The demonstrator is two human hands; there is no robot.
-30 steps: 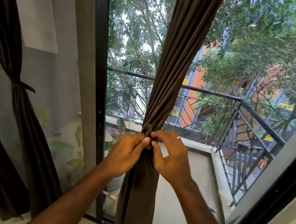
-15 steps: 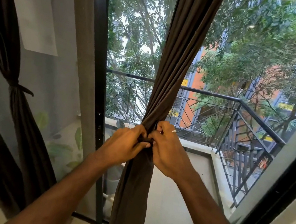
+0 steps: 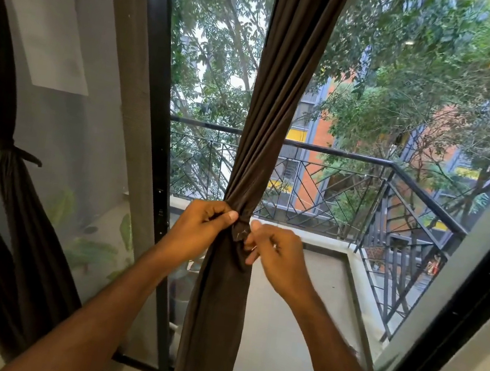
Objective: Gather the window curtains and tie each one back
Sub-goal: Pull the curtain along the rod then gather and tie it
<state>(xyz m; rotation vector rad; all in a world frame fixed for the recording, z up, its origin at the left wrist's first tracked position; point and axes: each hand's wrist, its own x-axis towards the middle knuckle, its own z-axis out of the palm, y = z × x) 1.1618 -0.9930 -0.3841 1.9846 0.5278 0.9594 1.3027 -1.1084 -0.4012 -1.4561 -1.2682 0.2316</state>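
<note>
With the left hand [image 3: 199, 229] pinching the gathered dark brown fabric curtain [image 3: 261, 156] and the right hand [image 3: 278, 253] pinching the matching tie band [image 3: 240, 232] between them, slackened fingers could let the unfinished knot loosen.

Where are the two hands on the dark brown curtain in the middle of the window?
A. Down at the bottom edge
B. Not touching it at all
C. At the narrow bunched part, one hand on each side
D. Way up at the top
C: the left hand and the right hand pinch the dark brown fabric curtain at its gathered waist, one on each side.
</note>
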